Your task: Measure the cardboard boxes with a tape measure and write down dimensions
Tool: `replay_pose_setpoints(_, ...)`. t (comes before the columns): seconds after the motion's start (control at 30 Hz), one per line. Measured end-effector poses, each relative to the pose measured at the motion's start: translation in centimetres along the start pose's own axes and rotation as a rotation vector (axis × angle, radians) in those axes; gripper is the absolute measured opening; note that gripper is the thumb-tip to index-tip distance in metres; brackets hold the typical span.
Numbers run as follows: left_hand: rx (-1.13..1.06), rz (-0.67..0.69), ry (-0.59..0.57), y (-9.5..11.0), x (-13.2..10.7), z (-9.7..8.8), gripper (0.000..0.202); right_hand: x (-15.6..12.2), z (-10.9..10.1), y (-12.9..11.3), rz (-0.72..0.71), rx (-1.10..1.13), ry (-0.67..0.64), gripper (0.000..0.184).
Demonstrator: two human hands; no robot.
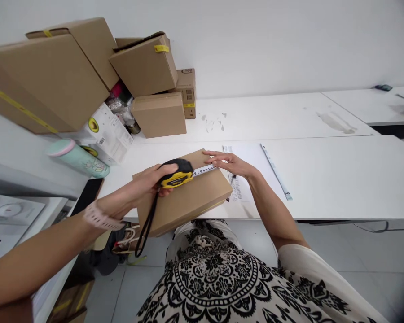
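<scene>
A closed brown cardboard box (188, 199) lies slantwise at the table's front edge, its near side jutting over it. My left hand (151, 178) is closed around a black and yellow tape measure (177, 174), thumb on top, and its black wrist strap (149, 224) dangles over the box. From the case, a short length of white blade (204, 169) with printed numbers runs rightward across the box top. My right hand (234, 164) pinches the blade's free end by the box's right edge, other fingers stretched along the far corner. The blade's very tip is hidden by the fingers.
Right of the box are printed sheets (249, 166), a dark pen (233, 180) and a blue-white strip (276, 172). Cardboard boxes (148, 67) are stacked at the back left, near a mint-green bottle (79, 157). A white appliance (10, 211) stands at the left.
</scene>
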State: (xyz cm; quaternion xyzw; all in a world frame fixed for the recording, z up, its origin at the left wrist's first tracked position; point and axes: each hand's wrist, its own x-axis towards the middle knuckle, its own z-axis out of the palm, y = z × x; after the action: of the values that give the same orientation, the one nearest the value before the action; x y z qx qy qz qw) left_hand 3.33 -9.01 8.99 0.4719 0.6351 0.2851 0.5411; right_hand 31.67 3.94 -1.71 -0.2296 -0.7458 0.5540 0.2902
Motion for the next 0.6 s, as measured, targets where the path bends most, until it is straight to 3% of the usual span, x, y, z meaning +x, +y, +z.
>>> replay_pose_setpoints(0.13,-0.086,-0.037,0.228,-4.8,-5.3,-6.1,0.052,-0.2,0.4,-0.5,0.031,0.010,0.035,0.028)
replay_pose_setpoints(0.23,-0.218,-0.080,0.421,-9.3,-9.2,-8.7,0.041,-0.3,0.7,-0.5,0.040,-0.017,0.056,0.031)
replay_pose_setpoints(0.4,-0.351,-0.018,0.666,-14.2,-12.6,-9.3,0.035,-0.4,0.8,-0.6,0.063,-0.110,0.065,0.031)
replay_pose_setpoints(0.6,-0.405,-0.029,0.692,-14.1,-12.1,-10.0,0.026,-0.6,1.1,-0.9,0.093,-0.164,0.075,0.032)
